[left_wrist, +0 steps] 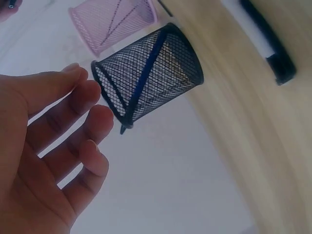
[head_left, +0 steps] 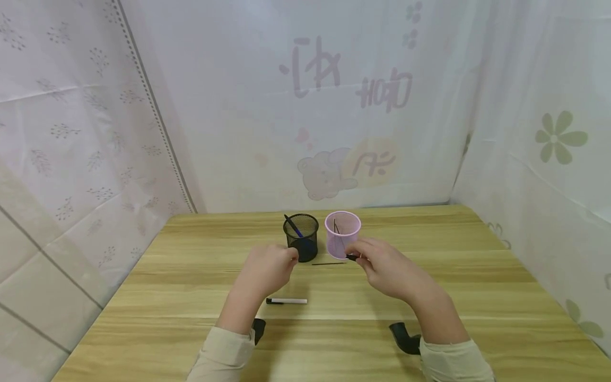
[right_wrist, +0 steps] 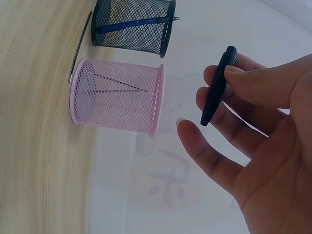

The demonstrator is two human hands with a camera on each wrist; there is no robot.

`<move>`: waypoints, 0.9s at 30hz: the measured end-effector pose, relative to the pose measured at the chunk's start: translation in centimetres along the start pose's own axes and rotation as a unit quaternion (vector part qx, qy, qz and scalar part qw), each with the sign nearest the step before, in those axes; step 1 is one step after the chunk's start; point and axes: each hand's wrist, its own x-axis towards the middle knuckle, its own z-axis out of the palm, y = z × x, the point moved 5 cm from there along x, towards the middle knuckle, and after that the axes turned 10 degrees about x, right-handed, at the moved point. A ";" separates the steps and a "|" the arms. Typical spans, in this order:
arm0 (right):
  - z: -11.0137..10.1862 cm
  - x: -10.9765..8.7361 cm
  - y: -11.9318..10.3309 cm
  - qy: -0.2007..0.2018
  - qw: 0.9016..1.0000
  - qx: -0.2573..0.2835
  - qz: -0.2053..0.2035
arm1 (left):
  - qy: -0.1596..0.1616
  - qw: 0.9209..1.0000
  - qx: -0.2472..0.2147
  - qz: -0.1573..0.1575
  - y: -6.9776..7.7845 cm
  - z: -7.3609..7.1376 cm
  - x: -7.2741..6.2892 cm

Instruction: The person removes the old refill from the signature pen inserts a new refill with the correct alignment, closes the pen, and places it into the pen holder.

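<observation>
My left hand (head_left: 267, 269) hovers in front of the black mesh pen holder (left_wrist: 163, 73), fingers loosely bent, nothing held. A blue pen (left_wrist: 146, 73) with a dark end leans inside that holder. My right hand (head_left: 389, 270), close to the pink mesh pen holder (right_wrist: 117, 97), pinches a short black tapered piece with a ribbed end (right_wrist: 218, 87) between thumb and fingers. Two thin dark rods (head_left: 335, 227) stand in the pink holder. Another thin dark rod (head_left: 328, 263) lies on the table just in front of the holders.
A white marker with a black cap (head_left: 292, 301) lies on the wooden table (head_left: 191, 286), nearer to me and right of my left forearm. Black curved pieces (head_left: 404, 339) show beside both wrists. Printed white curtains (head_left: 238, 132) surround the table's back and sides.
</observation>
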 end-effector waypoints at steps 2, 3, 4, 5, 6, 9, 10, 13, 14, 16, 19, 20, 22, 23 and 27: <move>0.0 0.0 0.0 0.001 1.000 0.002 -0.003 | -0.007 1.000 -0.002 -0.006 -0.1 0.2 -0.1; 0.0 0.0 0.0 0.001 1.000 0.003 -0.003 | -0.010 1.000 -0.003 -0.008 -0.2 0.3 -0.1; 0.1 0.0 0.1 0.001 1.000 0.006 -0.002 | -0.013 1.000 -0.004 -0.009 -0.2 0.3 -0.1; 0.1 0.0 0.1 0.001 1.000 0.008 -0.002 | -0.018 1.000 -0.004 -0.009 -0.2 0.4 -0.1; 0.1 0.0 0.1 0.001 1.000 0.010 0.000 | -0.025 1.000 -0.004 -0.011 -0.2 0.5 0.0; 0.2 -0.1 0.3 0.001 1.000 0.017 0.004 | -0.053 0.999 -0.010 -0.010 0.1 0.5 0.8; 0.3 -0.1 0.4 0.001 1.000 0.019 0.006 | -0.060 0.998 -0.010 -0.008 0.2 0.5 1.2; 0.5 -0.2 0.6 -0.004 1.000 0.022 0.010 | -0.073 0.997 -0.009 0.003 0.6 0.3 2.8; 0.6 -0.2 0.6 -0.006 1.000 0.024 0.012 | -0.069 0.998 -0.003 0.008 0.7 0.1 3.4; 0.7 -0.2 0.6 -0.011 1.000 0.025 0.015 | -0.064 0.998 0.018 0.021 0.9 -0.2 4.6; 0.9 -0.3 0.6 -0.013 0.999 0.027 0.014 | -0.074 0.995 0.059 0.044 1.3 -0.1 6.9; 0.9 -0.3 0.6 -0.014 0.999 0.027 0.014 | -0.084 0.993 0.070 0.052 1.4 0.1 7.8; 0.9 -0.4 0.5 -0.014 0.999 0.029 0.014 | -0.104 0.988 0.091 0.071 1.9 0.5 9.6; 0.9 -0.5 0.5 -0.014 0.999 0.029 0.015 | -0.112 0.985 0.099 0.081 2.1 0.8 10.4; 0.9 -0.4 0.3 -0.013 0.999 0.027 0.011 | -0.114 0.978 0.135 0.107 2.6 1.5 13.3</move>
